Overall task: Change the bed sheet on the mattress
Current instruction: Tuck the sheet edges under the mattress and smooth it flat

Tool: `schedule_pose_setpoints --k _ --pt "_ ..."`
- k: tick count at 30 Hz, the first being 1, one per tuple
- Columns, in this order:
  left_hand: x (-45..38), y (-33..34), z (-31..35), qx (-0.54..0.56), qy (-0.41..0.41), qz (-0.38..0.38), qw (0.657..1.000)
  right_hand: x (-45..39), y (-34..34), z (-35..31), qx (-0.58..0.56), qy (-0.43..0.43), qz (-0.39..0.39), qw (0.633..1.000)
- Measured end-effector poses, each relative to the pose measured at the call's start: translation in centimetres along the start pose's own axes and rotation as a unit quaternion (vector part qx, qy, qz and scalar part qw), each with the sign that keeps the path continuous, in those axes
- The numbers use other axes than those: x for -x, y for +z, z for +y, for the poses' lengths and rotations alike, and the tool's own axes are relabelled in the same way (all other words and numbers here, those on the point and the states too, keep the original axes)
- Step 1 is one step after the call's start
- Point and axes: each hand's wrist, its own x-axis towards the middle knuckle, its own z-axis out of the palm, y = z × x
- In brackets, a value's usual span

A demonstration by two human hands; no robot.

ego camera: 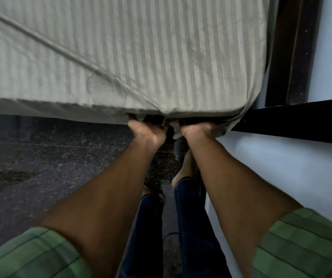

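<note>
Reaching under the mattress corner (181, 109), our left hand (149, 132) and right hand (196, 130) lie below the striped sheet (141, 57); fingers hidden, grip unclear.

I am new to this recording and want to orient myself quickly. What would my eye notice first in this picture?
First, the grey-green striped bed sheet fills the upper picture, pulled over the mattress corner with a long diagonal crease on the left. Next, both bare forearms reach up from the bottom, and the left hand and right hand go under the sheet's lower edge near that corner; their fingers are hidden, so the grip cannot be judged. A dark wooden bed frame stands at right.
</note>
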Motion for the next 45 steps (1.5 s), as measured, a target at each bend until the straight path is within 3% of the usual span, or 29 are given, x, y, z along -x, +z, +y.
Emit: schedule_pose_setpoints --k 2,4,6,8,9,10,11,12,14,16,18,24,26,28,29,30,32,33,37,42,45 --pt "-0.4 0.0 -0.1 0.006 0.006 0.003 1.000 -1.3 0.0 -0.4 0.140 -0.012 -0.020 0.990" --pt "-0.4 0.4 -0.1 -0.005 0.013 0.009 1.000 -1.3 0.2 -0.3 0.417 -0.052 -0.018 0.907" --pt "-0.4 0.9 0.1 -0.013 0.013 0.005 1.000 -1.0 0.1 -0.5 0.516 -0.019 -0.025 0.856" --pt "-0.4 1.0 0.4 -0.027 0.016 0.003 1.000 -0.7 0.1 -0.9 0.422 -0.005 0.021 0.906" --pt "-0.3 0.8 0.5 -0.043 0.017 0.012 0.999 -0.2 -0.1 -1.4 0.314 0.042 -0.010 0.948" --pt "-0.4 0.3 0.6 -0.084 0.020 0.029 0.996 0.2 -0.4 -1.6 0.189 0.106 -0.100 0.971" --pt "0.0 -0.4 0.6 -0.156 0.022 0.046 0.986 -0.2 -1.3 -1.6 0.104 0.113 -0.129 0.980" --pt "0.5 -1.1 0.7 -0.240 0.015 0.054 0.969 -0.2 -2.1 -1.6 0.080 0.085 -0.110 0.987" --pt "1.8 -2.2 0.9 -0.342 -0.005 0.045 0.939 1.5 -3.3 -1.5 0.210 -0.021 -0.031 0.977" --pt "2.4 -3.0 1.0 -0.344 -0.029 0.044 0.937 2.4 -5.1 -1.5 0.307 -0.088 0.033 0.947" --pt "2.6 -3.3 0.9 -0.309 -0.039 0.050 0.949 2.6 -6.2 -2.0 0.328 -0.114 0.095 0.933" --pt "1.9 -2.9 -0.4 -0.247 -0.029 0.024 0.968 0.2 -4.6 -3.4 0.285 -0.175 0.077 0.939" --pt "1.8 -2.8 -0.7 -0.228 -0.029 0.019 0.973 -2.0 -5.0 -4.0 0.348 -0.159 0.089 0.919" --pt "1.9 -2.7 -1.0 -0.190 -0.031 0.013 0.981 -3.0 -5.1 -3.7 0.448 -0.157 0.138 0.869" --pt "1.9 -2.6 -1.1 -0.166 -0.033 0.010 0.985 -3.1 -4.9 -3.6 0.416 -0.156 0.141 0.885" --pt "2.0 -2.5 -1.2 -0.144 -0.033 0.008 0.989 -1.9 -4.2 -3.4 0.334 -0.145 0.112 0.925" --pt "2.0 -2.3 -1.4 -0.104 -0.034 0.004 0.994 -1.4 -2.8 -2.6 0.158 -0.058 0.024 0.986" --pt "2.0 -2.2 -1.5 -0.089 -0.037 0.001 0.995 -1.4 -2.5 -2.4 0.082 -0.034 -0.023 0.996" --pt "1.3 -1.9 -2.0 -0.048 -0.043 -0.013 0.998 -0.1 -1.6 -2.2 0.056 -0.016 -0.104 0.993" --pt "0.0 0.5 -3.0 -0.011 -0.018 -0.018 1.000 0.1 -0.2 -2.4 -0.006 0.000 -0.044 0.999" --pt "0.0 1.6 -3.3 0.005 -0.009 -0.039 0.999 -0.1 -0.5 -2.4 -0.016 -0.007 -0.046 0.999"
